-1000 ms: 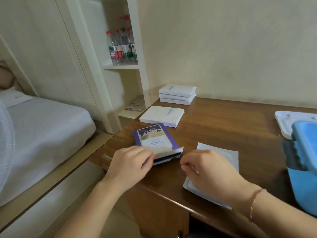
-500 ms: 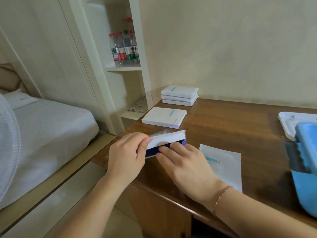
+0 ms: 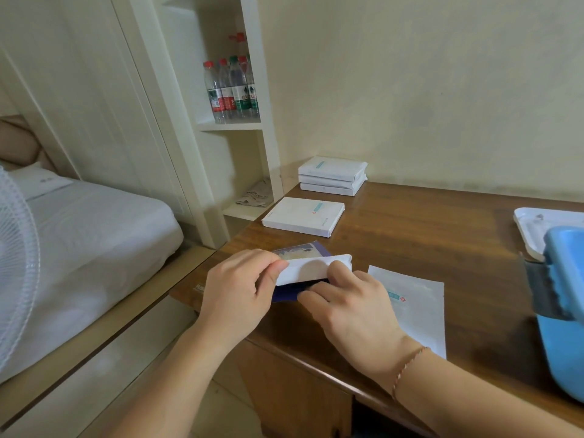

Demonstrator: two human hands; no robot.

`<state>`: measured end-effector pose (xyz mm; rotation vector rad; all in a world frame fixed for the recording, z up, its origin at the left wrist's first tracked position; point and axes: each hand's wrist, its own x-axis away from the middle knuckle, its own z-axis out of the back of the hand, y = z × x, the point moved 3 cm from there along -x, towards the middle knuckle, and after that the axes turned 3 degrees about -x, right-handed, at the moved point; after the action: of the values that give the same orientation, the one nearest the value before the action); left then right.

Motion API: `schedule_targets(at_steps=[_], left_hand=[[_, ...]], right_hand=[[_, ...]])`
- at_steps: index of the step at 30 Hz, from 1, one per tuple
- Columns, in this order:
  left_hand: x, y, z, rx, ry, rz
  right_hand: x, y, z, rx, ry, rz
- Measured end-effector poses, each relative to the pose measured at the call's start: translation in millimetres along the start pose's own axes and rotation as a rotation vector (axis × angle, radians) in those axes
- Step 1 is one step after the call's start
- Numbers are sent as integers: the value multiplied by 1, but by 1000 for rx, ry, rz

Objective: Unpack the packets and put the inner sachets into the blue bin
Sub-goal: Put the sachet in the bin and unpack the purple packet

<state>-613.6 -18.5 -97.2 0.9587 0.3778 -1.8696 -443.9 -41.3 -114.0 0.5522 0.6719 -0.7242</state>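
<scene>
A purple packet [image 3: 300, 251] lies at the near left corner of the wooden desk [image 3: 426, 248], its white end flap [image 3: 311, 270] lifted. My left hand [image 3: 240, 287] pinches the flap's left end between thumb and fingers. My right hand [image 3: 350, 306] holds the flap's right end, fingers reaching into the packet's open mouth. What is inside stays hidden. A flat white sachet [image 3: 417, 306] lies on the desk just right of my right hand. The blue bin [image 3: 565, 311] sits at the right edge, partly out of frame.
A single white packet [image 3: 301, 216] lies behind the purple one. A stack of three white packets [image 3: 331, 175] stands by the wall. A white tray [image 3: 537, 229] is behind the bin. Left of the desk are a shelf with water bottles [image 3: 232, 90], a bed and a fan.
My right hand moved from the sachet to the purple packet. The white flap has been lifted open and both hands now hold it, with right fingers at the opening.
</scene>
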Motion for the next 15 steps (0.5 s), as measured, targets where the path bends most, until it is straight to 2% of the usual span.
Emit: schedule_targets(at_steps=[4,12,15], left_hand=[[3,-3,-6,4,-118,0],[1,-12,-18,-10,-196,46],[5,-14,-26,-40,-286,90]], right_hand=[[8,2,0,-24,-23,10],[34,-19,25,-101,129,113],[40,-19,23,-107,136,121]])
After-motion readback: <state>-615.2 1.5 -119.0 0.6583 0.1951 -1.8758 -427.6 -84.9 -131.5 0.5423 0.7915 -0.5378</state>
